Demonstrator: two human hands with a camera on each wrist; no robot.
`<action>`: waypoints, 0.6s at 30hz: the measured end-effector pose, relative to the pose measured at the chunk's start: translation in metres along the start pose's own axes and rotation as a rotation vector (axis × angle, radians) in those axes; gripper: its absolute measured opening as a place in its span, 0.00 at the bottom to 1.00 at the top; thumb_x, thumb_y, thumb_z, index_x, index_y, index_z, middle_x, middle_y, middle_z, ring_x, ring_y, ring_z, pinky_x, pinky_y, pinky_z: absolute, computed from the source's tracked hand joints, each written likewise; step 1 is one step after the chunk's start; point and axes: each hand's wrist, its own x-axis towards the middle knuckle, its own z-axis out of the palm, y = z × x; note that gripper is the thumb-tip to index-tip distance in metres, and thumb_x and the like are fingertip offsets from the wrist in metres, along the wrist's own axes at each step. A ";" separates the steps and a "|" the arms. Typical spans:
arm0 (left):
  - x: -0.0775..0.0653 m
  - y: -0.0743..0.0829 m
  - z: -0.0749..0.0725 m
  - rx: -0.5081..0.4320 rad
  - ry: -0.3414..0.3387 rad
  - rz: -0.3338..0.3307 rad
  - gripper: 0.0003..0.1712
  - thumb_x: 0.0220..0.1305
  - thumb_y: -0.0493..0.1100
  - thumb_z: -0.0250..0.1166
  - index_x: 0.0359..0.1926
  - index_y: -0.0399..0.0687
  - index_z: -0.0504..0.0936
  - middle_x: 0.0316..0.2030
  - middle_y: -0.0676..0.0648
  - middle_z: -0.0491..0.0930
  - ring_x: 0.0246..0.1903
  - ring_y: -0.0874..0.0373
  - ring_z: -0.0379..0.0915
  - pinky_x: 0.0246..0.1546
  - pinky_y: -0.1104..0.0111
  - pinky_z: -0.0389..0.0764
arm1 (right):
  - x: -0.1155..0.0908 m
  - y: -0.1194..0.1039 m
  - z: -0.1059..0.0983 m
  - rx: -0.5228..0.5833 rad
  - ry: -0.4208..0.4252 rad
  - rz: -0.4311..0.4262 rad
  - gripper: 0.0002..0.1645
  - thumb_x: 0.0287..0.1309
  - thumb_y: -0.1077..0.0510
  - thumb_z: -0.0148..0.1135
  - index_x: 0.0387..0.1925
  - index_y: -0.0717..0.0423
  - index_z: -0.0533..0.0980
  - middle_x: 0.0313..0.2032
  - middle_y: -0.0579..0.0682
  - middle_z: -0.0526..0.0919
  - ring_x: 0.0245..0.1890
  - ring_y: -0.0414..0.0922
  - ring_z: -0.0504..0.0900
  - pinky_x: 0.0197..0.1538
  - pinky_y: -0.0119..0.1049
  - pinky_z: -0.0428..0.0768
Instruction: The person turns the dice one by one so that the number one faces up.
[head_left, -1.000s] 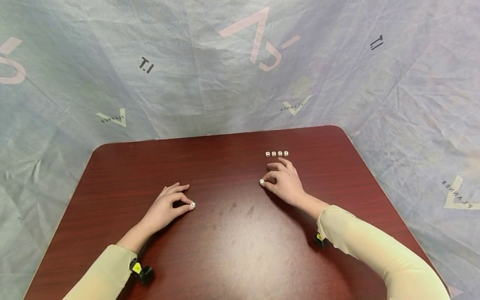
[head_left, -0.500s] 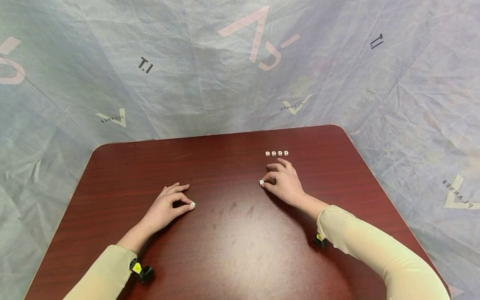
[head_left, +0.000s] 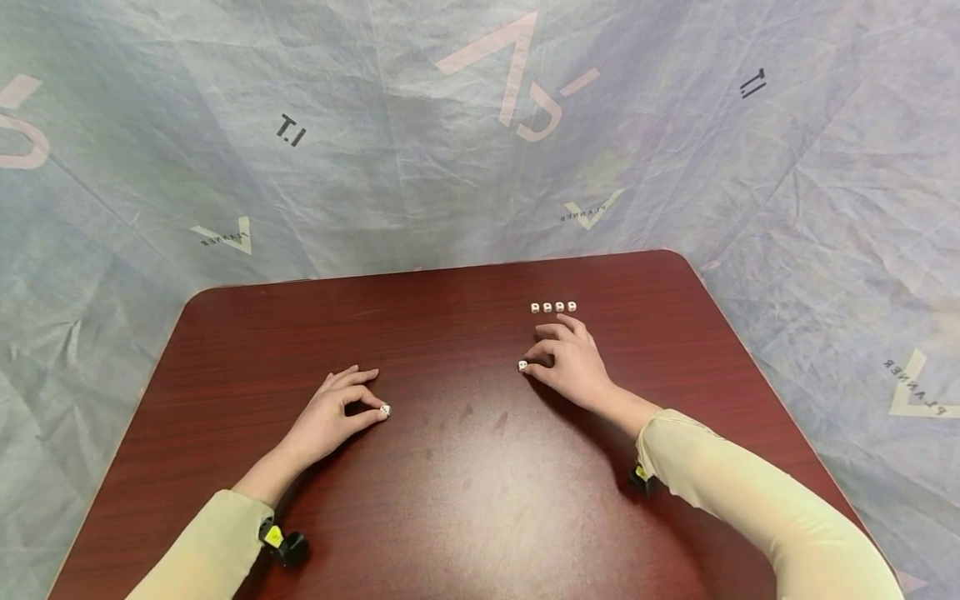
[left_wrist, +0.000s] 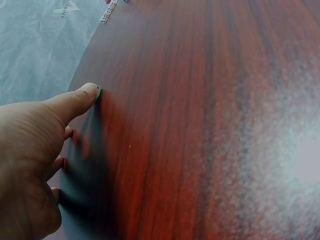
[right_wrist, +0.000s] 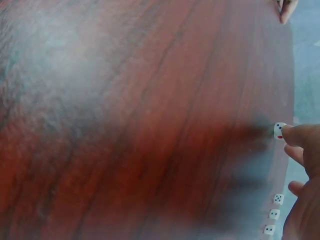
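Note:
My left hand (head_left: 326, 417) pinches a white die (head_left: 385, 410) between thumb and index finger, low at the left middle of the table. In the left wrist view the thumb covers most of that die (left_wrist: 98, 94). The other fingers are spread out behind it. Farther right, my right hand (head_left: 572, 364) pinches another white die (head_left: 522, 366) between thumb and index finger; dark pips and a red mark show on this die (right_wrist: 278, 131) in the right wrist view. Just beyond the right fingertips, several white dice (head_left: 547, 307) stand in a straight row with small gaps.
The dark red wood-grain table (head_left: 450, 333) has rounded far corners and a glare patch near its front. Grey printed cloth (head_left: 405, 150) hangs behind it and at both sides. A black wrist device (head_left: 287, 546) sits under the left cuff.
The die in the right hand has turned slightly between the fingertips, and the right fingers have shifted a little. The left hand and the row of dice have stayed put.

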 end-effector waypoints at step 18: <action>0.000 -0.001 0.001 -0.010 0.001 -0.003 0.04 0.62 0.48 0.76 0.37 0.65 0.89 0.68 0.42 0.72 0.75 0.37 0.51 0.75 0.38 0.42 | 0.005 -0.004 -0.002 -0.029 -0.055 -0.013 0.07 0.55 0.47 0.78 0.35 0.41 0.90 0.63 0.54 0.78 0.74 0.61 0.56 0.71 0.66 0.57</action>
